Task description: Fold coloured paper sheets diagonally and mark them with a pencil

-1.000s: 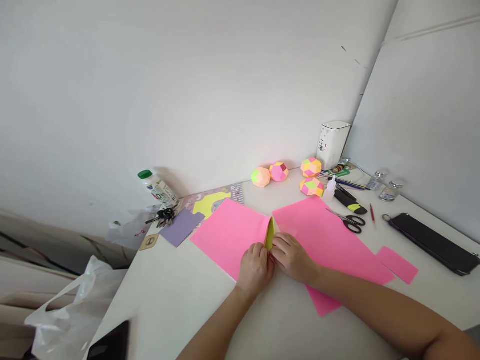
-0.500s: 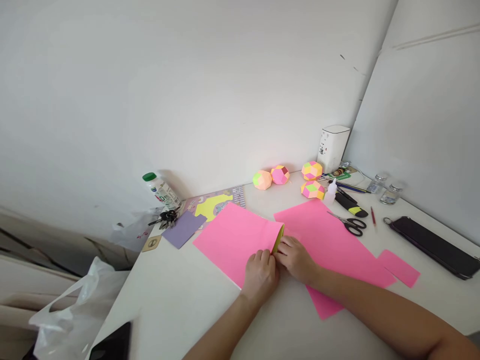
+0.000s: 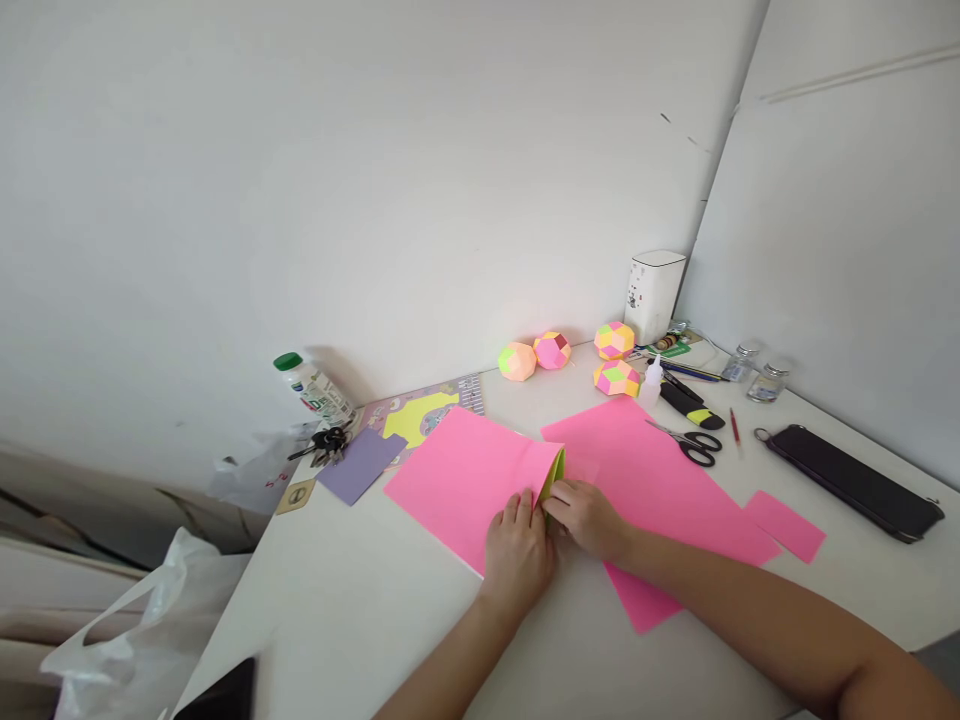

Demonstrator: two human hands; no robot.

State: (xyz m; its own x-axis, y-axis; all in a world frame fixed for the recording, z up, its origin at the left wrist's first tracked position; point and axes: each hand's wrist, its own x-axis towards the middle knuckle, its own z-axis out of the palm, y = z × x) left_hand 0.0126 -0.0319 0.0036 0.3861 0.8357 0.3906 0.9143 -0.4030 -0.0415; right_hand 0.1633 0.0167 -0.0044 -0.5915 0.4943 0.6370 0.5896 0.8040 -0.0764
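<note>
A pink sheet of paper (image 3: 454, 472) lies on the white table, its right end bent up so that a yellow-green inner side shows. My left hand (image 3: 519, 550) rests on this sheet close to the bend, fingers stretched out and slightly apart; its thumb is mostly hidden. At the raised end, my right hand (image 3: 589, 517) pinches the paper's edge between closed fingers. Under my right forearm spreads a second, larger pink sheet (image 3: 660, 490). A small pink piece (image 3: 796, 528) lies off its right corner.
Scissors (image 3: 697, 447), a glue bottle (image 3: 652, 382), a cutter (image 3: 694, 405) and a black pouch (image 3: 847, 478) lie to the right. Several faceted paper balls (image 3: 553, 351) line the back. Left are purple paper (image 3: 361, 466), keys (image 3: 330, 440), a bottle (image 3: 313, 388) and a phone (image 3: 219, 695).
My left fingers have straightened out on the sheet. The bent end stands more open, and my right hand still pinches it. The view has shifted slightly to the right.
</note>
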